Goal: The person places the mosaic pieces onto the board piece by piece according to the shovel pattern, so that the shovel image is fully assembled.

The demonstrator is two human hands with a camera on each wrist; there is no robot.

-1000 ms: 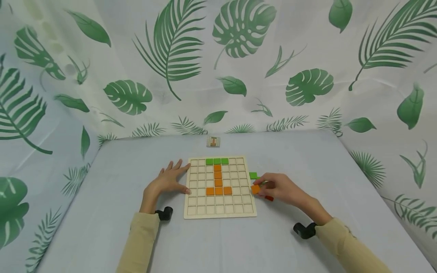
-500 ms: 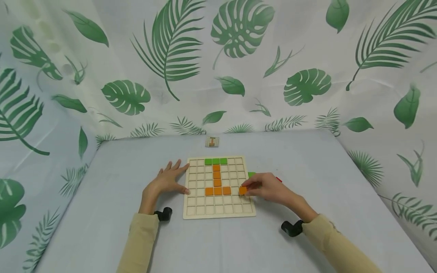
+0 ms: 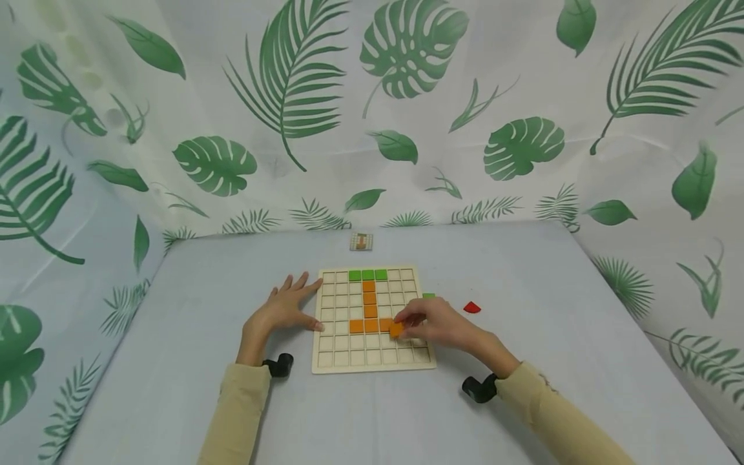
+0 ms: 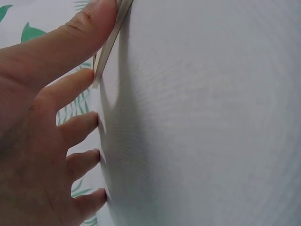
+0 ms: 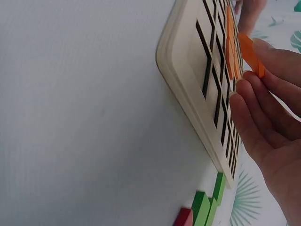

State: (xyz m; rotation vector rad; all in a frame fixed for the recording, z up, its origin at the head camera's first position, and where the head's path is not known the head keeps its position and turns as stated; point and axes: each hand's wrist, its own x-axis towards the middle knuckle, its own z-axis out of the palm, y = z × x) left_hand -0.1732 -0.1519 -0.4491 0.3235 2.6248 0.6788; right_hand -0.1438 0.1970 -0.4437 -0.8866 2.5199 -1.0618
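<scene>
A: Head view: what has just changed?

B: The right hand [image 3: 437, 321] has carried a loose orange tile [image 3: 396, 330] inward from the right edge of the grid board [image 3: 356, 357]. The tile now stands at the right end of an orange row [image 3: 371, 325], askew rather than seated, so its placement appears incomplete. The hand's shift leaves a red fan-shaped piece [image 3: 472, 308] in plain sight, on the side toward the right edge of the tabletop [image 3: 192, 323]. The left hand [image 3: 285, 305] has stayed at the board's left edge.

A: And the board's contents?

B: Its cells hold three green tiles [image 3: 368, 275] in the row nearest the tabletop's far edge, an orange column [image 3: 369, 298] of three next, then the orange row, also three. A small patterned card [image 3: 361, 242] lies between the board and that far edge.

A: Left wrist view?

B: The left hand grasps nothing: fingers spread, thumb against the board's edge. How firmly it presses cannot be told.

A: Right wrist view?

B: The right hand's thumb and fingers pinch the loose orange tile at a slant over the cells; contact with the board cannot be told. Green blocks [image 5: 202, 206] and a red block [image 5: 185, 217] lie beside the board.
</scene>
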